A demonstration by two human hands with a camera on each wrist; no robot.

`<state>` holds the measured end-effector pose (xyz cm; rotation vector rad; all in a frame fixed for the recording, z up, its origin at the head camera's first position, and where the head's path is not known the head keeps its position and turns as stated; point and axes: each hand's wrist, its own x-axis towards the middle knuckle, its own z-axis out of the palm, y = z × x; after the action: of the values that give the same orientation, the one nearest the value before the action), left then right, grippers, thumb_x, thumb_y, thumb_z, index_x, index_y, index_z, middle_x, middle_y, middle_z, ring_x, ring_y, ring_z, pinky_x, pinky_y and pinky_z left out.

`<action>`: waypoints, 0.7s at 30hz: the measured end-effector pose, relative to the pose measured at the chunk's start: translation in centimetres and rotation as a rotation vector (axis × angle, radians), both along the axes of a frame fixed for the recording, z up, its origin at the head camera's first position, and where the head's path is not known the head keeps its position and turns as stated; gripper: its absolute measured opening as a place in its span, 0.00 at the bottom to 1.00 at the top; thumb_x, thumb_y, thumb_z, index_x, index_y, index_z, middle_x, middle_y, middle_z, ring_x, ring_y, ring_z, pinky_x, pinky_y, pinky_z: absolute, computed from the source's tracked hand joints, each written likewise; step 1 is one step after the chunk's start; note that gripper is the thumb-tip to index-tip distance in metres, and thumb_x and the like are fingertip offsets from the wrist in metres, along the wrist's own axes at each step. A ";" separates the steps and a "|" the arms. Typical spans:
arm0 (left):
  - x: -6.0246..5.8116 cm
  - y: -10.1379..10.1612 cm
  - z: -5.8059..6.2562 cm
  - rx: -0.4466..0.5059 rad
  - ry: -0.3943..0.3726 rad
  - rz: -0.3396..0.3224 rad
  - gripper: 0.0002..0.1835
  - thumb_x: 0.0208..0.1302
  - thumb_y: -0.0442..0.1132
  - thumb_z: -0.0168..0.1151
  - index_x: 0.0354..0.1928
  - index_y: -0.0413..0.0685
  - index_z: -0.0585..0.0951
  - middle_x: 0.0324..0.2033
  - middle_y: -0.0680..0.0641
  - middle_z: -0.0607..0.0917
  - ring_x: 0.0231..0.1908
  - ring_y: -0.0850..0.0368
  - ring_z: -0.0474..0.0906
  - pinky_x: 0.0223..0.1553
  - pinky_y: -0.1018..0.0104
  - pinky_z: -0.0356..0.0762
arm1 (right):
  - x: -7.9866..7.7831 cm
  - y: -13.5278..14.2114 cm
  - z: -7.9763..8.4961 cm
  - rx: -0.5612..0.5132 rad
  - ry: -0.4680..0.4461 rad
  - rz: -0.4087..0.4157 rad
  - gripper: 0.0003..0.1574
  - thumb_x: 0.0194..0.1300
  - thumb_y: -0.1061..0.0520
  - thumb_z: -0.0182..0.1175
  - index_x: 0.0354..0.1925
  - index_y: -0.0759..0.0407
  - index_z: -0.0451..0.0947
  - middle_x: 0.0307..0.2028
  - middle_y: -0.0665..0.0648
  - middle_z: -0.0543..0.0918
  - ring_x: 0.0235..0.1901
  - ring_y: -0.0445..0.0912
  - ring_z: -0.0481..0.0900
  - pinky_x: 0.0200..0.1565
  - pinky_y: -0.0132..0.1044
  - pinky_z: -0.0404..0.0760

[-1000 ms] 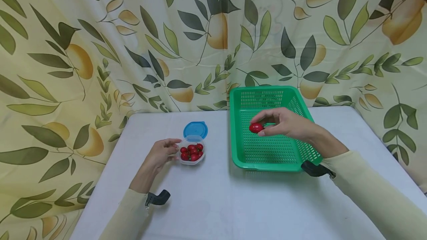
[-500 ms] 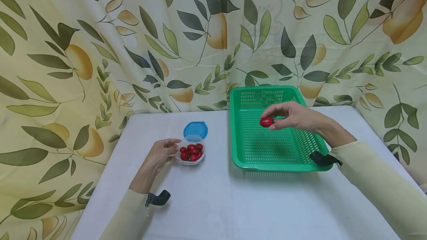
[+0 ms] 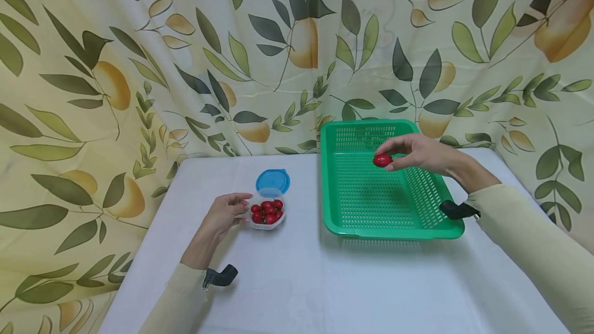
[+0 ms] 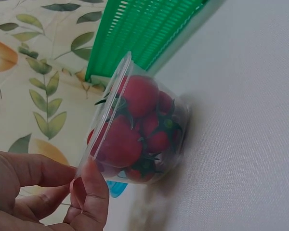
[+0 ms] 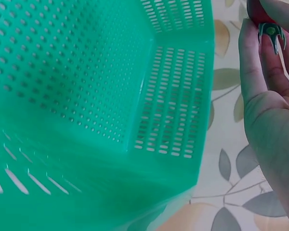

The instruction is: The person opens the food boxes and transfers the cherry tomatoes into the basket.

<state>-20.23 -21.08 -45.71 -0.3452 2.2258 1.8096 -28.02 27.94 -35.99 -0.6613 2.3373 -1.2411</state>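
R hand [image 3: 419, 153] has shifted farther right & a bit farther from the person vs. a sec ago, carrying its tomato [image 3: 382, 160] along; L hand [image 3: 225, 213] & the clear tub [image 3: 264, 227] look unmoved. Tomato's pinched btwn R thumb & fingertips, up over the green basket [image 3: 359, 189], nearer its back right; R wrist view shows the green stem end facing the palm. Hands are well apart. L thumb & fingers are clamped on the tub's rim, left side. Tub stands upright on the white tablecloth [image 3: 297, 282], left of the basket, w/ several red tomatoes [image 3: 267, 209] inside, some w/ green stems. Blue lid [image 3: 272, 181] lies just behind the tub; can't tell if they touch. Curtain [image 3: 153, 81] w/ leaf & fruit print hangs behind. Both sleeves [image 3: 524, 241] are cream-coloured.
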 end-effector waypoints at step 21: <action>0.1 0.0 0.1 0.005 0.000 0.000 0.19 0.72 0.28 0.57 0.63 0.41 0.79 0.45 0.42 0.76 0.43 0.50 0.76 0.41 0.64 0.86 | -0.6 -1.9 1.2 0.020 0.079 0.015 0.26 0.65 0.54 0.70 0.60 0.55 0.80 0.59 0.57 0.83 0.59 0.45 0.80 0.55 0.31 0.80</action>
<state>-20.12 -21.12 -45.65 -0.3448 2.2209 1.8152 -28.61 26.00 -34.75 -0.7329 2.4010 -1.2045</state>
